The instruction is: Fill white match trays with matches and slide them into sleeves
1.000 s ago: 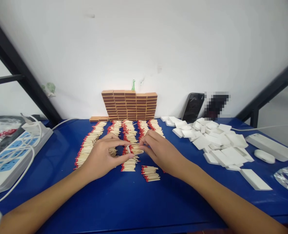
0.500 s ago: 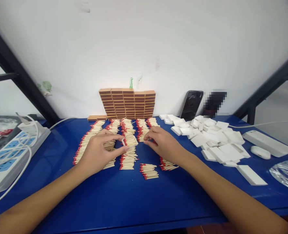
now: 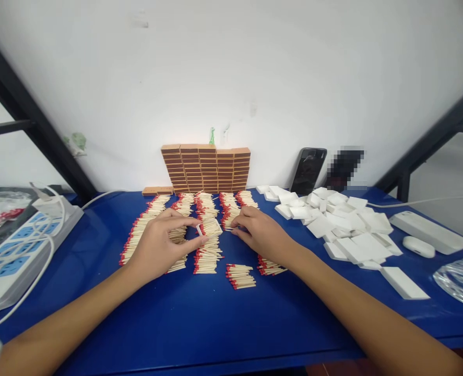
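My left hand (image 3: pixel 158 245) pinches a small white matchbox tray (image 3: pixel 199 230) between thumb and fingers, above the middle row of matches (image 3: pixel 206 259). Red-headed matches lie inside the tray. My right hand (image 3: pixel 264 237) has its fingers curled together at the edge of another row of matches (image 3: pixel 227 209); what is between the fingertips is hidden. Below and between the hands lies a short bunch of matches (image 3: pixel 241 277). More matches (image 3: pixel 270 266) show beneath my right wrist, and a long row (image 3: pixel 143 227) runs behind my left hand.
Brown matchboxes (image 3: pixel 205 169) are stacked against the wall, with a few lying (image 3: pixel 157 191) left of them. A heap of white trays (image 3: pixel 348 224) covers the right side, near a black phone (image 3: pixel 308 169) and a white earbud case (image 3: pixel 419 246). A power strip (image 3: pixel 23 250) stands left.
The view has shifted slightly. My left hand still holds the tray in place, and my right hand stays beside the match row with its fingers a little more curled in.
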`<state>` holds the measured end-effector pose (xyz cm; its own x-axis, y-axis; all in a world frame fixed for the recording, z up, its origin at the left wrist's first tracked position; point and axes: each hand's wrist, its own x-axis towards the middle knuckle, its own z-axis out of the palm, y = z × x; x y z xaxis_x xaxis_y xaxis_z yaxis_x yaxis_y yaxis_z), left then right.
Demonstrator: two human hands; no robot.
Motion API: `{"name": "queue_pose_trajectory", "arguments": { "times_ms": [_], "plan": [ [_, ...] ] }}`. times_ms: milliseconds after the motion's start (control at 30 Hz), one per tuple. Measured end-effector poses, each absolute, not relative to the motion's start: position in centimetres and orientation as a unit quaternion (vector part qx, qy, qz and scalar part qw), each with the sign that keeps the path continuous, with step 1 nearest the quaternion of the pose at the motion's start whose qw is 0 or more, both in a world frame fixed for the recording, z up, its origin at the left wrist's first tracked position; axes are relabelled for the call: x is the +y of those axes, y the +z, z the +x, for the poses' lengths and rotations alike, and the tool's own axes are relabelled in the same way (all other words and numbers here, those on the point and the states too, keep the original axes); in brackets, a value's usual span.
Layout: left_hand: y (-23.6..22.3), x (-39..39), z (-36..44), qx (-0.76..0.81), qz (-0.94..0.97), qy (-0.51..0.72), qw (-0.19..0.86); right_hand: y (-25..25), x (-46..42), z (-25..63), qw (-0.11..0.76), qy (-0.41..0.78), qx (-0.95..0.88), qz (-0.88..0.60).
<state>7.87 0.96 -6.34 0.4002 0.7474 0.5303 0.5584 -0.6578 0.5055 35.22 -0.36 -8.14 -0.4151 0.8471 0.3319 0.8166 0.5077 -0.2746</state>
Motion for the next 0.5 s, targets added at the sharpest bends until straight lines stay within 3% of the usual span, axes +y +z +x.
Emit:
{"name": "queue_pose_trajectory", "arguments": {
  "times_ms": [500],
  "plan": [
    [-6.48,1.02,7.72,0.399,0.829,0.372,0.121,-7.79,-0.59,35.04,0.211,0.060,-0.839,-0.498]
  ]
}}
